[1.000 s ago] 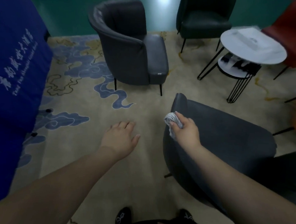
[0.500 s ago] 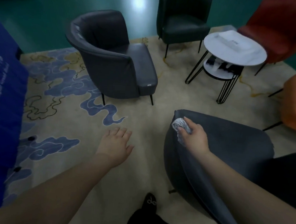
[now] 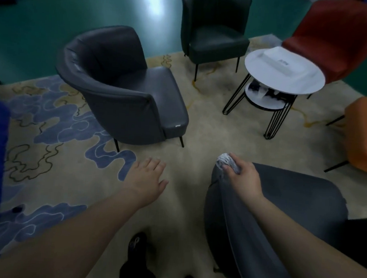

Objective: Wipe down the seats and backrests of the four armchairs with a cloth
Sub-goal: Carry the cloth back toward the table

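Up close, right hand (image 3: 243, 179) clutching cloth (image 3: 227, 161) on near armchair (image 3: 281, 209) backrest's top edge, left hand (image 3: 146, 179) spread loose over bare carpet (image 3: 200, 127)

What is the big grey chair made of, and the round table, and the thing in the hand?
The grey armchair looks like smooth leather or faux leather: it has a soft sheen and stitched seams. The round table has a glossy white top, maybe stone or painted board, on thin black metal wire legs. The cloth bunched in the right hand looks like soft, crumpled pale fabric.
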